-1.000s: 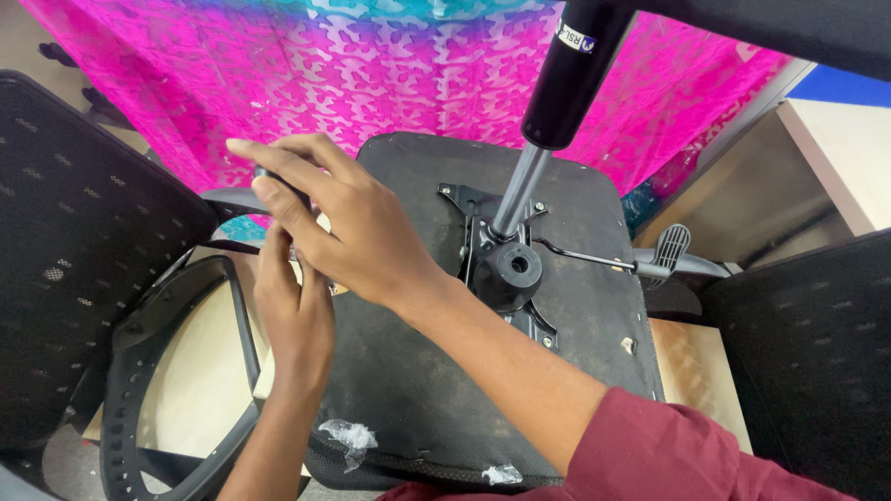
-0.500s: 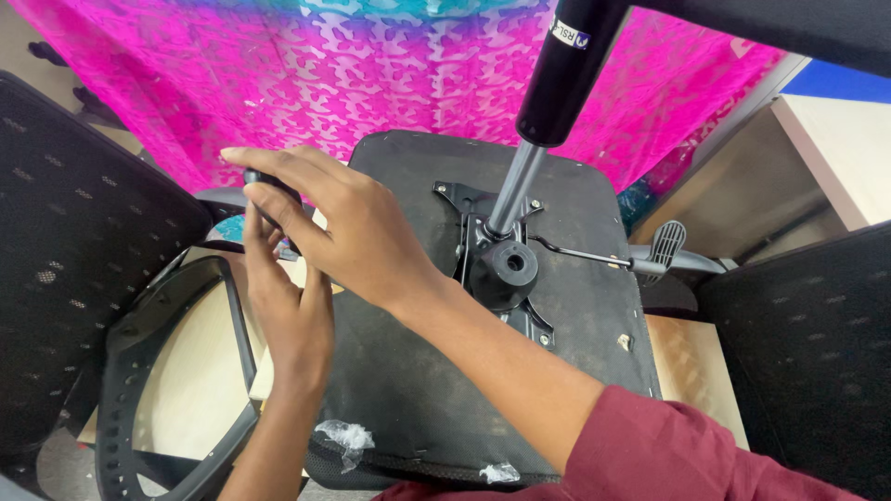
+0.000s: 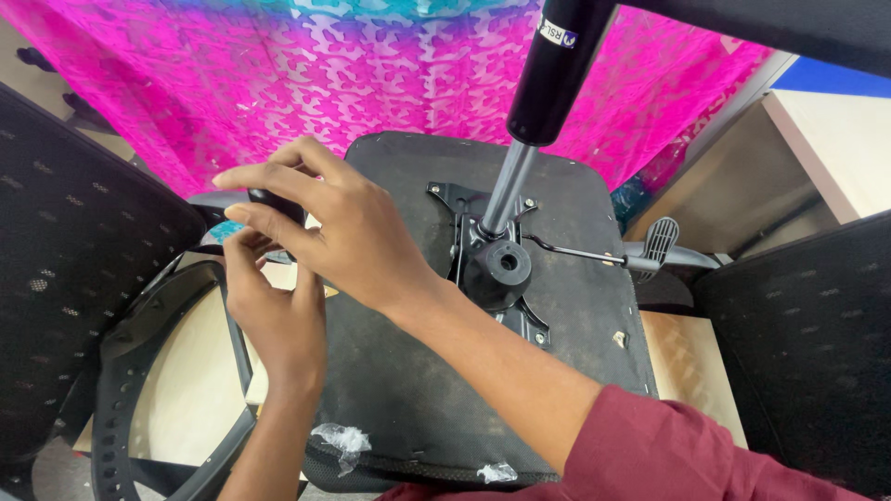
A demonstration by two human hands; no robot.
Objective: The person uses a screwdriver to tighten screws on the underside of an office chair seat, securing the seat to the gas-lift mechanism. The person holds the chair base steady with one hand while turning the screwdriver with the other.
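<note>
Mesh chair back (image 3: 74, 278) stands far left; beside it the left hand (image 3: 274, 315) and right hand (image 3: 339, 237) meet at the overturned seat's (image 3: 557, 241) left edge — each grip narrow on a small black part (image 3: 277, 204), how firmly I cannot tell. Rightward rises the gas cylinder (image 3: 548, 83), then the lever (image 3: 654, 246).

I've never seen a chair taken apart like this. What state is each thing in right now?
Chair seat: upside down, underside facing up.
Gas cylinder: fitted in the mechanism, tilted.
Lever: sticking out sideways.
Armrest: beside the seat's left edge.
Right hand: fingers on a small dark part.
Left hand: under the right, touching it.
</note>
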